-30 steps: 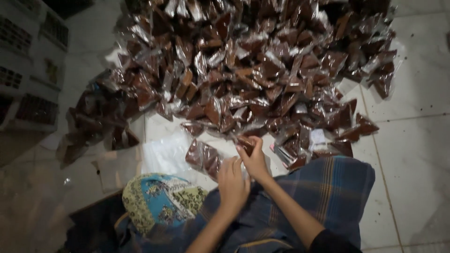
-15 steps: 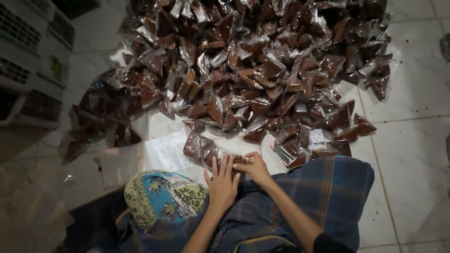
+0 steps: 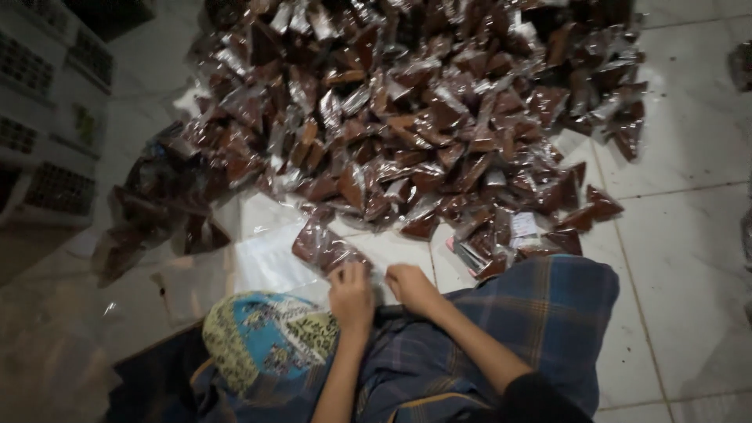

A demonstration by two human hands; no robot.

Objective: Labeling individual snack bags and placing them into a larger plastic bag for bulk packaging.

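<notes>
The left hand lay palm down on the white floor, just in front of the person's lap, its fingers stretched forward so that the tips pressed on the near edge of a small clear packet filled with dark brown stuff. The hand was flat and spread, pinning the packet rather than gripping it. The forearm ran straight back toward the bottom of the view, bare to the elbow.

The right hand sat just beside the left, almost touching it, with the fingers curled under into a loose fist and the knuckles up. Whether anything was held inside that curl could not be told. Its forearm angled back to the right, ending in a dark sleeve.

The packet lay tilted on the floor, apart from the big heap of packets that covered the tiles farther out. A sheet of clear plastic lay to the left of the packet. A blue checked cloth covered the knees under both arms, and a patterned blue and yellow cloth bunched beside the left wrist.
</notes>
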